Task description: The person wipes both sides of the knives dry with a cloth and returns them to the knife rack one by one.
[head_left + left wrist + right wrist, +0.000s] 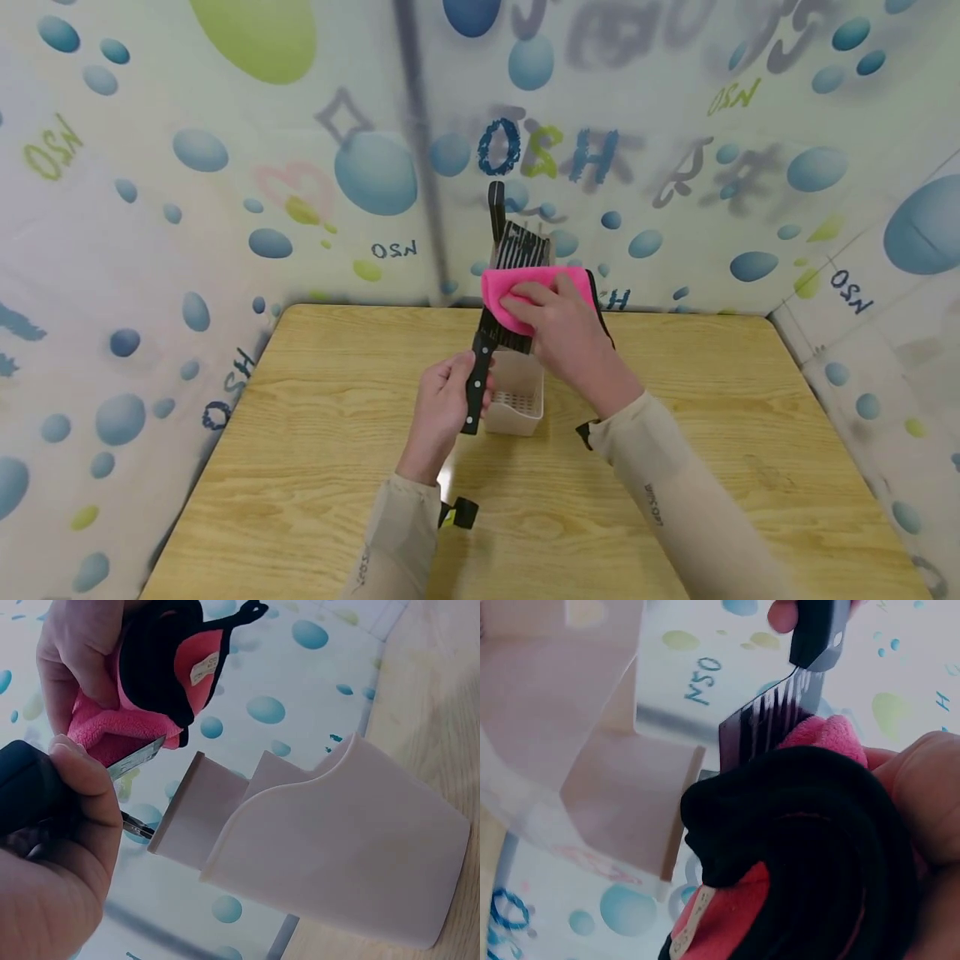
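Observation:
My left hand [447,396] grips the black riveted handle [480,383] of what looks like a slotted turner [513,340], its broad striped metal blade tilted upward. Folded over the middle of that blade is a pink cloth [555,275] with black edging, a hanging loop and a small tag. My right hand [566,337] pinches the cloth against the blade, fingers bent over it. From the left wrist, a strip of shiny blade [139,757] shows below the cloth. In the right wrist view, the black trim [817,817] hides much of the blade [761,724].
Just behind and below my hands stands a pale utensil holder [516,417] with a perforated bottom and stepped walls. Another black handle [497,208] rises upright behind the cloth. The wooden table [322,467] meets a patterned backdrop [360,275] at its far edge.

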`<state>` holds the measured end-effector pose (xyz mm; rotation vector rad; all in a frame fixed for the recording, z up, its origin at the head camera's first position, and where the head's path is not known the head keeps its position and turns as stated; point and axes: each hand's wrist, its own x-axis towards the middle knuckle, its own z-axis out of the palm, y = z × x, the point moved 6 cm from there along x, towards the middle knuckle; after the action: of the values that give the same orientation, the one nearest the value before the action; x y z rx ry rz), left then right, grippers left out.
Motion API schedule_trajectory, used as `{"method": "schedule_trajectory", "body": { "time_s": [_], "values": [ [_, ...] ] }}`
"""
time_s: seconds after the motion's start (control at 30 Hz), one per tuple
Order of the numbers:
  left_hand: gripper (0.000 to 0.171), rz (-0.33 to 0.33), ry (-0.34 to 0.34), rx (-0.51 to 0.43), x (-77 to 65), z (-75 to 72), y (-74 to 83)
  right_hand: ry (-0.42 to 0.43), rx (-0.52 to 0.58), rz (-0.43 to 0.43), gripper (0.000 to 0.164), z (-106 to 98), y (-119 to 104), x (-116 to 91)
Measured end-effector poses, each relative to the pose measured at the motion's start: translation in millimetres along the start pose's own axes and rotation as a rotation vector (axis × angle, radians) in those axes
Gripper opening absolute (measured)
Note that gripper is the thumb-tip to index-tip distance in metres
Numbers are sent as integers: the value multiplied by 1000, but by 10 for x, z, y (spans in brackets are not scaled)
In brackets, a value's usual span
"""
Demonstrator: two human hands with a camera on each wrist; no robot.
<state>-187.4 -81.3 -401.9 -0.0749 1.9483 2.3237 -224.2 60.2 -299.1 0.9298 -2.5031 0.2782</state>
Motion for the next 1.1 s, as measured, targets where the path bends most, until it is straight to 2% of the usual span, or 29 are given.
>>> {"method": "schedule_trajectory", "body": {
  "time_s": [0.2, 0.43, 0.53, 0.83, 1.1],
  "values": [
    [39, 13, -2, 6, 14, -3, 9, 25, 13, 61, 51, 14, -34, -43],
    [40, 11, 4, 24, 20, -6, 9, 142, 129, 159, 43, 23, 18, -64],
    [39, 7, 10, 30, 13, -8, 13, 166, 163, 186, 42, 28, 37, -71],
    [38, 15, 10, 25, -16, -19, -3, 109, 270, 192, 38, 112, -9, -135],
    [40, 3, 14, -4, -15, -38, -50, 84, 226, 169, 43, 156, -150, -213]
  ]
}}
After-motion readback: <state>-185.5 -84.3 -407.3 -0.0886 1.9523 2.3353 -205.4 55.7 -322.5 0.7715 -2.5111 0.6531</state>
